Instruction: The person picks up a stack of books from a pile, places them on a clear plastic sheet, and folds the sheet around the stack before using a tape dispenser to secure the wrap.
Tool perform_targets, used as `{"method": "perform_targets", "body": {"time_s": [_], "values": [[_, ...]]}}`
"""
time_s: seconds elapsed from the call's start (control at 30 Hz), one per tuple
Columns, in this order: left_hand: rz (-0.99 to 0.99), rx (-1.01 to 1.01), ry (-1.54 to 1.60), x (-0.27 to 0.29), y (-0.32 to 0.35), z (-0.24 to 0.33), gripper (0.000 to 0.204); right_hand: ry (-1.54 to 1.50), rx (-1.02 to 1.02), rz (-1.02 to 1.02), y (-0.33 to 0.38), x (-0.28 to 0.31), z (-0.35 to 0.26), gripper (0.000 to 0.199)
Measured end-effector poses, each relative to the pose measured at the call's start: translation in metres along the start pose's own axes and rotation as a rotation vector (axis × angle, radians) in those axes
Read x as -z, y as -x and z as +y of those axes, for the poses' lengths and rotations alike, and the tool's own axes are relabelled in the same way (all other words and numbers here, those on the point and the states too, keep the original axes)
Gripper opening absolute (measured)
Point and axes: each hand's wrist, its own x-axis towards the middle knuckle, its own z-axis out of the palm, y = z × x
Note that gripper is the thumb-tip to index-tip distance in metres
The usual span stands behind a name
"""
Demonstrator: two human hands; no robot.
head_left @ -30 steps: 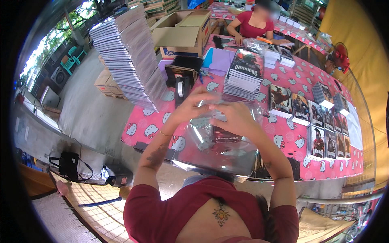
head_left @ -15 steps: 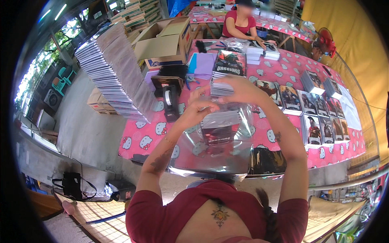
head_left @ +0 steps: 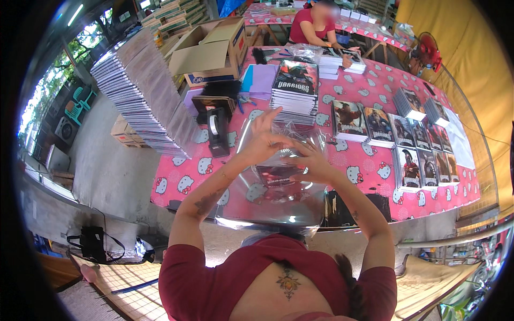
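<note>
A large sheet or bag of clear plastic film [head_left: 251,206] lies in front of me at the table's near edge. Under the film, a small stack of spiral-bound notebooks [head_left: 269,175] with dark red-and-black covers shows through, partly covered by my hands. My left hand [head_left: 263,142] pinches the film between thumb and forefinger above the stack, its other fingers raised. Close beside it, my right hand [head_left: 317,165] rests on the film with fingers spread apart. Just beyond them stands a taller stack of notebooks [head_left: 293,83].
A tape dispenser [head_left: 217,131], pliers [head_left: 243,101] and a tall notebook tower [head_left: 142,101] stand at left, an open carton [head_left: 214,56] behind. Notebook piles [head_left: 409,168] line the right side. A co-worker [head_left: 316,27] handles notebooks across the pink table.
My right hand has come down and nearer, from in front of the taller stack onto the film. My left hand has shifted slightly right. The co-worker's hands have moved at the far stack.
</note>
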Motion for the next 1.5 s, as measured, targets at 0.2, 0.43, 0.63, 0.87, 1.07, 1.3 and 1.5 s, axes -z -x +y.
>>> {"method": "perform_targets", "body": {"time_s": [0.2,0.43,0.63,0.87,1.07,1.3,1.5], "values": [[0.039,0.210,-0.174,-0.019,-0.006,0.016,0.058,-0.161,-0.077,0.023,0.003,-0.003,-0.002,0.055],[-0.027,0.703,0.426,0.028,0.002,-0.032,0.060,-0.473,-0.773,0.054,-0.076,0.036,0.057,0.043],[-0.244,0.525,0.311,0.022,-0.032,-0.035,0.027,-0.218,-0.560,-0.445,-0.154,0.066,0.062,0.036],[0.024,0.336,0.247,0.047,-0.041,0.004,0.021,-0.120,-0.154,-0.183,-0.171,0.082,0.033,0.041],[0.010,0.570,0.799,0.015,0.022,-0.035,0.059,-0.687,-0.414,-0.037,-0.080,0.033,0.066,0.051],[-0.274,0.682,0.943,-0.001,0.029,-0.033,0.061,-0.963,-0.305,-0.002,-0.085,0.036,0.038,0.074],[-0.227,0.505,0.637,0.022,0.034,-0.010,0.045,-0.605,-0.237,-0.234,-0.040,0.050,0.014,0.079]]}}
